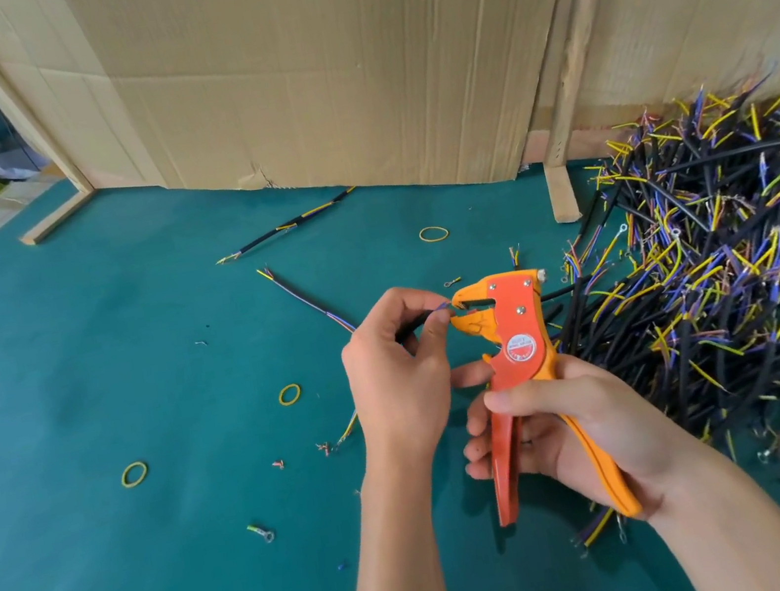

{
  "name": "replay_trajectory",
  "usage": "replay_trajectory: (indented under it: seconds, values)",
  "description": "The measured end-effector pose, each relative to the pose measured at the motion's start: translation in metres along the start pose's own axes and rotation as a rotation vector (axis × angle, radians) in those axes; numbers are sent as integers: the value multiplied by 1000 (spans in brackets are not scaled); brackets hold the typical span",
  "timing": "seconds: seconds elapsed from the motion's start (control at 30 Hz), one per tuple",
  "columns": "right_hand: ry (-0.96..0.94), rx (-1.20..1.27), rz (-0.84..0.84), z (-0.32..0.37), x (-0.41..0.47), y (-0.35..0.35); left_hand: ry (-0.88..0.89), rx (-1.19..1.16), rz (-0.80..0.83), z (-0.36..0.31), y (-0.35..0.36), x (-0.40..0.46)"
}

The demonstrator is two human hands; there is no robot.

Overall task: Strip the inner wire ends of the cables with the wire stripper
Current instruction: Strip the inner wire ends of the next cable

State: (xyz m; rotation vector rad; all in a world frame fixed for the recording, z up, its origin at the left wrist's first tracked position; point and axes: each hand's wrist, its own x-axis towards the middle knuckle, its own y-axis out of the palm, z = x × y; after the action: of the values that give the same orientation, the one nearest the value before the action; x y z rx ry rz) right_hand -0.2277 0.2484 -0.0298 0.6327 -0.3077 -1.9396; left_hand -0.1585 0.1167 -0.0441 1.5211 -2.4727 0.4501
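Head view, inspected left to right with the wire stripper (519,361) as landmark. Left of its beak, the left hand (397,377) pinches a cable (421,323) between thumb and fingertips, feeding its blue inner wire end to the parted yellow jaws; whether the tip sits in the blade notch cannot be told. The right hand (572,424), below the stripper head, has its grip wrapped round both handles, which stand apart, not squeezed. Judgement: the wire should be seated square and only as deep as the strip wanted, held firm, then the handles closed in one steady squeeze; a skewed entry risks nicked strands. Far left of the stripper, the green table (74,351) carries loose rubber bands (134,474) and offcuts. Behind it stand cardboard sheets (336,60). Right of it lies the cable pile (720,289).
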Motion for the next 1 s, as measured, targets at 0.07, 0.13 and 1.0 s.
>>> replay_trajectory:
  seconds: [0.07, 0.13, 1.0]
  values:
    - [-10, 1, 3, 1, 0, -1, 0, 17, 14, -1, 0, -1]
    - [-18, 6, 5, 2, 0, -1, 10, 68, 10, 0, 1, -2]
    - [-48, 48, -25, -7, 7, 1, 94, 134, 62, 6, 0, 1]
